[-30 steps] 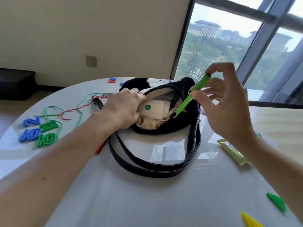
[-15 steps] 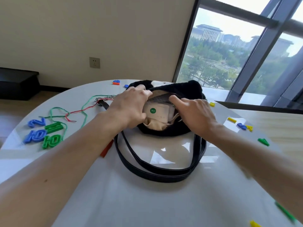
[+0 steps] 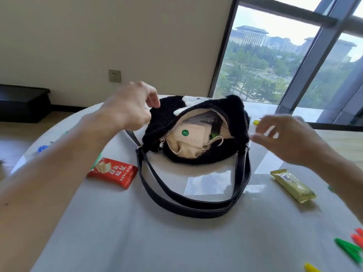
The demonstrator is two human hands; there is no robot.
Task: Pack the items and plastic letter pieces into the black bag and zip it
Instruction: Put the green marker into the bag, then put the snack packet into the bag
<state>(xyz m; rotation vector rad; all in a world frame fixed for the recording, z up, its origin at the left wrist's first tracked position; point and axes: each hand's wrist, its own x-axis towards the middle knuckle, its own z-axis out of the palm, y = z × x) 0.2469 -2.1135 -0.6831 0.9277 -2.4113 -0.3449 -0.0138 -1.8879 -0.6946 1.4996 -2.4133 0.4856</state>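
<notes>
The black fuzzy bag lies unzipped on the round white table, its beige lining showing. Inside are a white box with a green sticker and the tip of the green pen. My left hand hovers just off the bag's left rim, fingers loosely curled and apart, holding nothing. My right hand is blurred to the right of the bag, fingers spread and empty. A red snack pack lies left of the strap; a yellow-green snack bar lies to the right.
Green, orange and yellow plastic pieces lie at the table's near right edge. A small yellow piece sits behind the bag, a blue piece at the far left. A window frame and wall stand behind.
The green pen went from my right hand into the bag. Both hands have pulled back off the bag's opening, left and right. The view shifted, showing the red snack pack.
</notes>
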